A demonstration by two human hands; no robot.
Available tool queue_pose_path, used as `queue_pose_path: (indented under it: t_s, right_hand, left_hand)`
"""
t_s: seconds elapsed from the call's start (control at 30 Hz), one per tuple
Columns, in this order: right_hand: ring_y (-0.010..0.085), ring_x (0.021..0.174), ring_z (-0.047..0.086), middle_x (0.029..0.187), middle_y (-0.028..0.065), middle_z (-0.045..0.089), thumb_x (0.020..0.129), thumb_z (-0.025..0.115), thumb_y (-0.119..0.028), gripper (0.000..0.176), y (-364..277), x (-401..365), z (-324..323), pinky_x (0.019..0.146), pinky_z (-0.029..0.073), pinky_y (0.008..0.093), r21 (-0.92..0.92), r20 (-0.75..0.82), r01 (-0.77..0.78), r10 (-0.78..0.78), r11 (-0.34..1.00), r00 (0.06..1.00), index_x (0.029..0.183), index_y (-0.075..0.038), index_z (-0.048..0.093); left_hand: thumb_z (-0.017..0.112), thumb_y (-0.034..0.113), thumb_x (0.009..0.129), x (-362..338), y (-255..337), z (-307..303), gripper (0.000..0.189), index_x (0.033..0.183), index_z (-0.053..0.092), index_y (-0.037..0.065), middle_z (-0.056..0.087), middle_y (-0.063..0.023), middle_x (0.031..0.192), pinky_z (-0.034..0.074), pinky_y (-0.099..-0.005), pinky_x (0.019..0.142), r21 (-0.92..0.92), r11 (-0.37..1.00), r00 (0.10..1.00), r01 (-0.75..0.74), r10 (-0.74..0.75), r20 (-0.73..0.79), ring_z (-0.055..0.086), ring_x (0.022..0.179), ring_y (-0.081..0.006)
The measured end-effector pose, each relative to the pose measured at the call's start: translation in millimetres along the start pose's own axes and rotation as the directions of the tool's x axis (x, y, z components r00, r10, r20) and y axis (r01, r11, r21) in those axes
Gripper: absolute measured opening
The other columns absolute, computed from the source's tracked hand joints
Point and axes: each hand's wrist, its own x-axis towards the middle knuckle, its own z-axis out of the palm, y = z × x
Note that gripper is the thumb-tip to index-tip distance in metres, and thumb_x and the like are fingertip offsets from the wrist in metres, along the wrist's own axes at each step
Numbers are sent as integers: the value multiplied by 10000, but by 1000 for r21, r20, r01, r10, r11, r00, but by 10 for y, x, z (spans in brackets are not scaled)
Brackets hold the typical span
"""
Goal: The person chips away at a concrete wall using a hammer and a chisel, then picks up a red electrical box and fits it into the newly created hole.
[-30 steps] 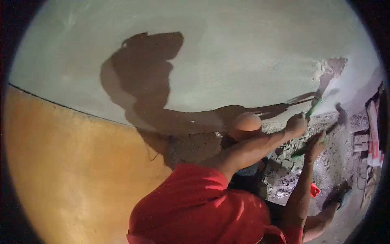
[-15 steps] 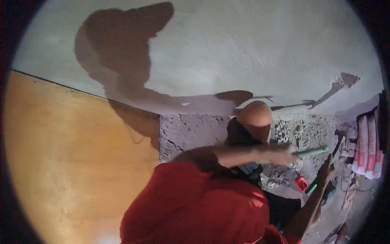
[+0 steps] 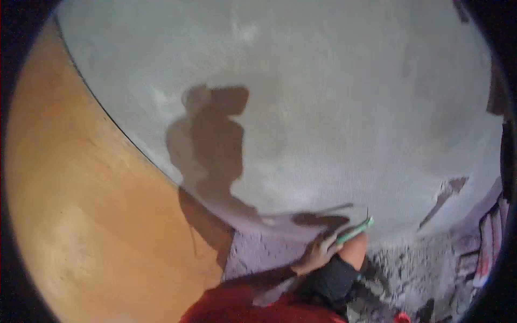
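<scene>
My left hand (image 3: 319,254) is closed around a slim green stick-like tool (image 3: 354,231), which points up and to the right. The tool's far end overlaps the foot of the grey wall (image 3: 323,107) in this view. Just below it is my bare knee (image 3: 354,252), with dark shorts (image 3: 333,277) around the thigh. My red sleeve and shirt (image 3: 253,308) fill the bottom edge. My right hand is out of the frame.
A tan wooden panel (image 3: 107,215) stands at the left, meeting the wall along a dark seam. Rubble (image 3: 414,269) covers the floor at the right. A broken notch (image 3: 449,191) marks the wall; stacked bags (image 3: 489,247) lie at the far right.
The view has tilted up toward the wall, so my body sits lower in it. My left hand has drawn back over the knee with the green tool. My right hand and its hammer have left view.
</scene>
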Motion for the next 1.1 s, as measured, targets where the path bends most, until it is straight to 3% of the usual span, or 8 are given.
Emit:
queue_pose_path:
  t_s: [0.3,0.5,0.67,0.87,0.9,0.93,0.97,1.1]
  right_hand:
    - [147,498,415,595,-9,432,882,617,-511,467,-283,-323,-218,452,319,317,0,55,62,-62,998,997,739,-73,534]
    - [157,515,424,610,0,441,878,618,-498,450,-168,-513,-361,466,326,325,-8,38,57,-57,998,998,748,-74,539]
    - [166,530,431,623,7,449,875,619,-487,436,25,-591,-476,477,332,331,8,4,39,-39,999,999,756,-74,543]
    - [177,548,439,638,15,458,872,621,-474,419,1420,-346,-730,490,339,339,-69,-215,-34,18,997,976,765,-75,547]
    - [178,551,441,640,17,459,871,621,-472,417,1707,-272,-859,493,340,341,-128,-269,-59,23,990,963,766,-75,548]
    - [180,554,442,643,18,461,871,621,-470,414,1958,-200,-982,495,341,342,-215,-320,-86,14,973,947,768,-75,549]
    - [182,557,444,646,20,462,870,621,-467,411,2122,-94,-1073,497,342,343,-306,-361,-122,3,944,933,769,-76,550]
    - [189,568,449,656,25,468,868,622,-459,400,2470,262,-1171,506,347,349,-589,-280,-301,160,750,947,775,-76,553]
  left_hand:
    - [590,460,933,-54,-576,458,526,1233,522,33,584,-267,1057,495,-487,801,309,934,956,-182,241,-165,591,965,-464]
    - [487,578,959,0,-431,313,731,1379,444,-20,601,-268,1206,443,-458,959,-20,923,903,384,-372,215,529,1205,-415]
    - [581,659,872,59,-562,370,897,1422,393,-24,511,-192,1360,394,-430,1024,-476,799,879,367,-130,459,479,1255,-313]
    - [616,580,891,-5,-575,397,763,1366,434,13,487,-249,1347,431,-458,958,-206,978,999,36,-28,43,496,1207,-351]
    - [651,550,869,-72,-748,393,623,1209,561,36,598,-261,1169,478,-473,849,170,963,974,210,-221,46,596,1031,-365]
    - [671,485,876,-52,-317,135,462,987,636,38,661,-201,933,492,-453,731,-1,1000,999,-20,20,50,632,814,-331]
    - [675,412,891,-93,197,-62,384,867,657,29,662,-142,786,490,-418,674,-46,980,981,193,-192,26,625,706,-280]
    - [758,295,823,157,693,-355,323,891,637,3,660,-177,766,477,-411,628,-44,999,999,4,-2,46,635,682,-300]
